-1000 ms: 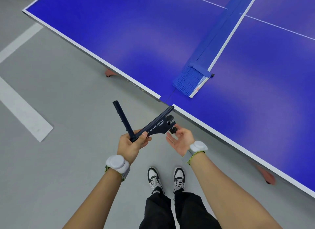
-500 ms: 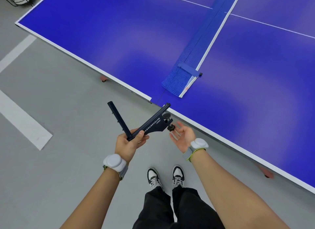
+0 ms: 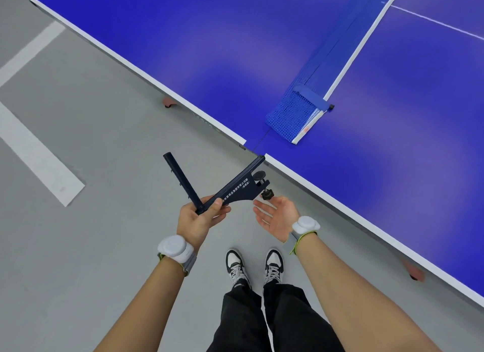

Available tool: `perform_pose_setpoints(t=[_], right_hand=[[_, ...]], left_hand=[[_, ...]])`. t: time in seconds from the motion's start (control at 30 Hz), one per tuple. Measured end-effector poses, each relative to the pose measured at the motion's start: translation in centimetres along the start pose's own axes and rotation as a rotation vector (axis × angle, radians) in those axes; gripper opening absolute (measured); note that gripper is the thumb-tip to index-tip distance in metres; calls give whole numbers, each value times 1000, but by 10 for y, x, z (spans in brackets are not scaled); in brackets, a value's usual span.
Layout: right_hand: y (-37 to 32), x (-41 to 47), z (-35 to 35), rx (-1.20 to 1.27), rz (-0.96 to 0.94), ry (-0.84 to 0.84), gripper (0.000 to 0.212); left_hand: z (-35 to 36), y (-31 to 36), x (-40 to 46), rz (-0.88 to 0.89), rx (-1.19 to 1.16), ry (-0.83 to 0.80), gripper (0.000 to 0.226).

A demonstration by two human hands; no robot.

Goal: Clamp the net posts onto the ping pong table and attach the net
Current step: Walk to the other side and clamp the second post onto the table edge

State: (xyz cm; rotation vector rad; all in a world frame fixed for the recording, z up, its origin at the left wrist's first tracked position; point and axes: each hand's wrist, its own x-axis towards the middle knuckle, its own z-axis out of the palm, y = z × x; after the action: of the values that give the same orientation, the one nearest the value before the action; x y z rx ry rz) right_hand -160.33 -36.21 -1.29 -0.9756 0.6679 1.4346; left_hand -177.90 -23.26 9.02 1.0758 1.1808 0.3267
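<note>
One dark-blue L-shaped metal net post (image 3: 230,187), gripped by the left hand (image 3: 199,220), is now nearing the blue table's (image 3: 209,63) edge; right hand (image 3: 277,215) hovering open-palmed beneath its screw; one folded blue mesh net (image 3: 296,115) lying on the table.

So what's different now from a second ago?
The right hand has drawn back from the clamp screw: a second ago its fingers were at the knob, now the palm lies open just below it. The left hand still grips the net post at its corner, now with the clamp end right by the table edge. The net still lies flat on the table.
</note>
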Motion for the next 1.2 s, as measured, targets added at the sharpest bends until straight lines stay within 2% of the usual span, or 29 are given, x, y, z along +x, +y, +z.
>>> perform_pose_setpoints(t=[0.1,0.17,0.27,0.37,0.4,0.57,0.7,0.8,0.9,1.03,1.2], right_hand=[[1,20,7,-23,-3,25,46],[0,34,12,-56,-13,45,38],[1,52,15,59,-62,22,14],[3,73,11,128,-153,-76,53],[5,81,11,122,-168,-100,55],[5,114,12,82,-249,-247,28],[2,161,2,56,-379,-442,27],[5,203,-3,75,-487,-536,24],[6,236,-6,100,-601,-675,45],[-3,259,-4,79,-679,-757,40],[-15,278,6,52,-781,-752,36]], left_hand=[[-1,-7,9,20,33,11,14],[-1,-14,19,39,54,13,13],[-2,-24,31,69,86,30,12],[-7,-39,47,105,96,53,12],[-7,-46,55,129,94,52,13],[-6,-75,79,235,37,77,16],[-7,-104,112,375,16,105,28],[-5,-126,140,507,27,103,28],[-2,-145,155,651,8,116,26],[-6,-160,181,763,-15,97,21],[-3,-176,205,874,-40,105,32]])
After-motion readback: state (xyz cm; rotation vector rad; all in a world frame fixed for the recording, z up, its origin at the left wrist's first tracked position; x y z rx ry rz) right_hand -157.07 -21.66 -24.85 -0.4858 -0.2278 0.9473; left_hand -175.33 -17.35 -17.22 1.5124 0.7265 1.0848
